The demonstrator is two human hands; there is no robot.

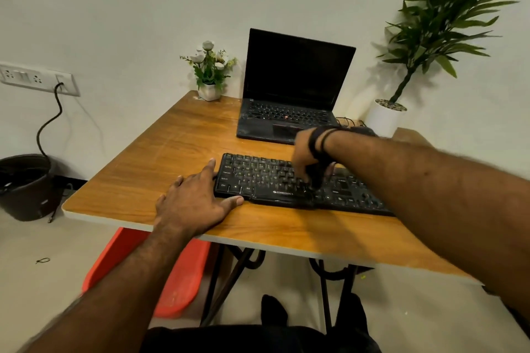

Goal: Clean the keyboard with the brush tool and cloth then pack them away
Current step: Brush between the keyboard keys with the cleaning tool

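A black keyboard (pixel 266 180) lies across the wooden table (pixel 177 146), near its front edge. My left hand (pixel 195 200) rests flat on the table against the keyboard's left end, thumb along its front edge and fingers apart. My right hand (pixel 308 157) reaches over the keyboard's middle, fingers pointing down and closed around a small dark brush tool (pixel 315 178) whose tip touches the keys. The brush is blurred and mostly hidden by my fingers. No cloth is in view.
An open black laptop (pixel 289 89) stands behind the keyboard. A small white flower pot (pixel 210 92) sits at the back left corner, a tall potted plant (pixel 385 117) at the back right. On the floor are a dark bin (pixel 25 186) and a red stool (pixel 177 272) under the table.
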